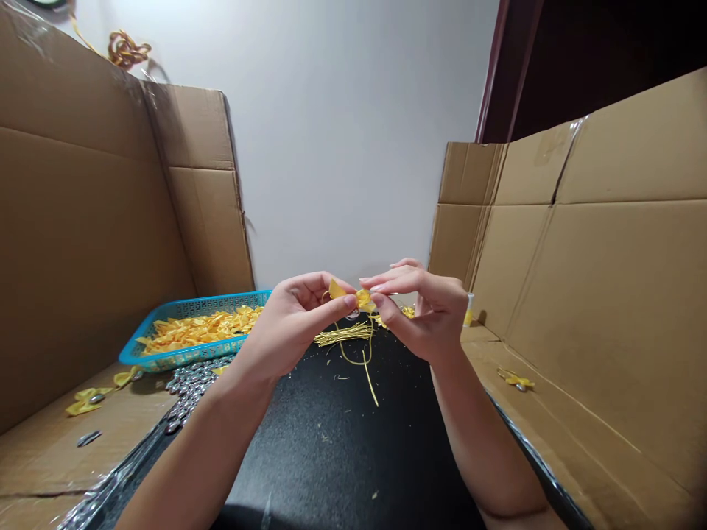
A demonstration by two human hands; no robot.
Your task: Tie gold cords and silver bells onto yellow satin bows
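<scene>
At far left I have a blue plastic basket (182, 356) of yellow ribbon pieces (204, 330), with silver oval pieces (193, 386) spread just in front of it. Right of those, my left hand (301, 313) has thumb and forefinger pinched together on a yellow ribbon bow (363, 299), which is up off the black surface (342, 456). The bow lies between both hands, its long axis seeming to run crosswise from one set of fingertips to the other, so I read neither hand as nearer. Below it I see a bundle of gold ties (345, 336) and a thin hanging cord (356, 363). My right hand (423, 313) closes thumb and forefinger on the bow's right end, its other fingers loosely raised.
</scene>
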